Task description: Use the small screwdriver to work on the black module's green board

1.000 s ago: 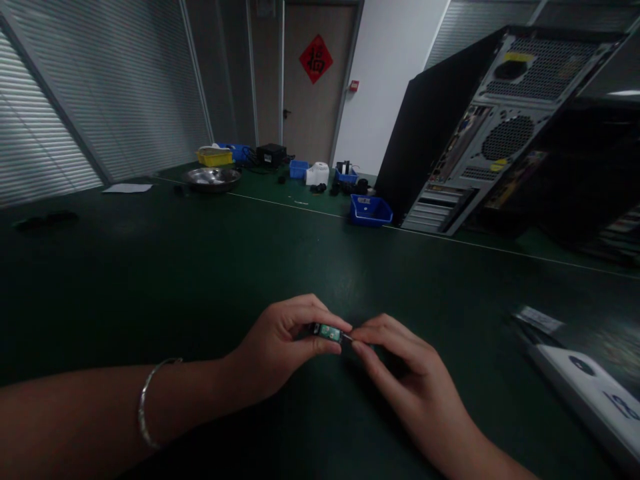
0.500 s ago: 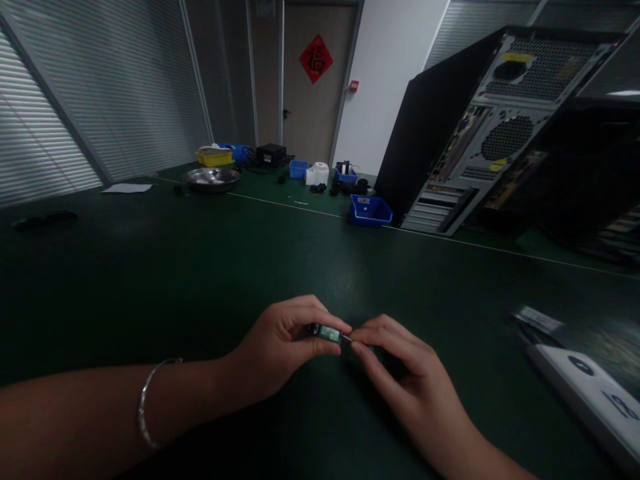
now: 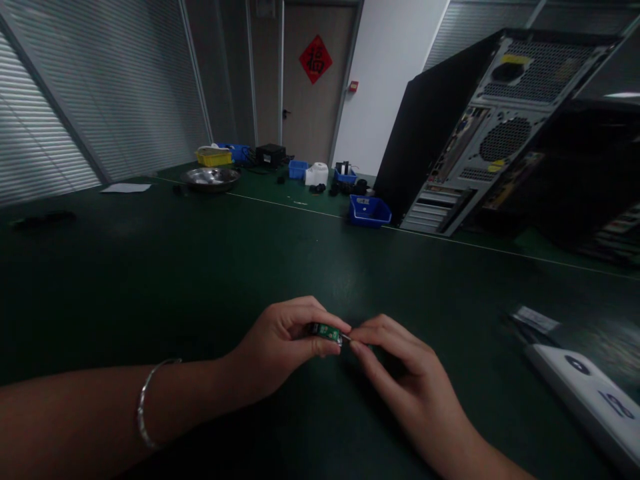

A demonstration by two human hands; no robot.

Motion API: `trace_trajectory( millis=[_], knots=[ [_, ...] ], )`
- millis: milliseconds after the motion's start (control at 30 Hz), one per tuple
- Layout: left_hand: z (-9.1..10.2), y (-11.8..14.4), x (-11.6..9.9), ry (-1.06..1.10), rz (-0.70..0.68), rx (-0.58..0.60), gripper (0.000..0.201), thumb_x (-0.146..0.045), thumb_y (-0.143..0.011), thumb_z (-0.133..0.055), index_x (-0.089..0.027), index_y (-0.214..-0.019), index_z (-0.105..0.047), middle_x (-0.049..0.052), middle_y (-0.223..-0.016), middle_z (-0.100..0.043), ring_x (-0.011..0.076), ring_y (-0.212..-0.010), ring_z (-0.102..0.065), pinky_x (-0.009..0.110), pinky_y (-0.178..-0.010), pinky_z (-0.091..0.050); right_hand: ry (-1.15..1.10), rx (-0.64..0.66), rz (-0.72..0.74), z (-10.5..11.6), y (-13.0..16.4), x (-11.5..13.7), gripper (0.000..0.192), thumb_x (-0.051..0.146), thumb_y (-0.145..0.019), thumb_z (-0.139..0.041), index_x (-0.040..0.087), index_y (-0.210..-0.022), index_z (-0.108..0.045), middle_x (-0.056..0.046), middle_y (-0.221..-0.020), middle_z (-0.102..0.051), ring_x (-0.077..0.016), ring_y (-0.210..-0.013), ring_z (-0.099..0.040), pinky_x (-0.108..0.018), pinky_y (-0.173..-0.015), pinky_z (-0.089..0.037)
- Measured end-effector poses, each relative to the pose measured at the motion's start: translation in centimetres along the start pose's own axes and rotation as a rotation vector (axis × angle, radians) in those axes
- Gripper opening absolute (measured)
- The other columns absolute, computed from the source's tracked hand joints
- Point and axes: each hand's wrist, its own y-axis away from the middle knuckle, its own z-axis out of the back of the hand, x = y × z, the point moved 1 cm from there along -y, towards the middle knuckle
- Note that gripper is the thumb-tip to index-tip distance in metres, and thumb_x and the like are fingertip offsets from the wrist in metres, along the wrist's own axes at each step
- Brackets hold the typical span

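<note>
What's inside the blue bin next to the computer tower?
The blue bin by the computer tower shows something small and pale inside. Its front wall hides the bottom, so the rest cannot be seen.

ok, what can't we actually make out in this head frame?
- Small green board: mostly covered by the left hand; its parts are too small and dim to read.
- What the right hand pinches at the board's end: only a thin sliver shows; the fingertips hide the rest.
- White box: cut off by the right and bottom edges, print blurred.
- Blue bin: contents too small.
- Computer case: top cut off by the frame edge.
</note>
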Motion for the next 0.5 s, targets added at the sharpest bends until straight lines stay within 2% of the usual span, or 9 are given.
trace_trajectory(
  millis=[267, 500],
  knots=[
    [0.04, 0.01, 0.04, -0.049, 0.01, -0.011, 0.021, -0.012, -0.078, -0.072, -0.023, -0.095, -0.077, 0.001, -0.086, -0.063, 0.0153, -0.08, -0.059, 0.027, -0.071, -0.046, 0.052, 0.014, 0.014, 0.04, 0.03, -0.03, 0.017, 0.015, -0.092, -0.055, 0.022, -0.094, -0.071, -0.005, -0.086, -0.064, -0.0214, -0.08, -0.061, -0.035, -0.067, -0.048],
    [0.0, -0.13, 0.14, 0.051, 0.045, 0.019, 0.021, -0.012, -0.075, -0.073, -0.022, -0.093, -0.077, 0.0, -0.083, -0.061, 0.0138, -0.074, -0.057, 0.026, -0.067, -0.046, 0.003, 0.018, 0.007, -0.05, -0.11, 0.0, 0.017, 0.015, -0.092, -0.056, 0.021, -0.093, -0.071, -0.005, -0.086, -0.064, -0.0208, -0.08, -0.062, -0.033, -0.068, -0.049]
  ],
)
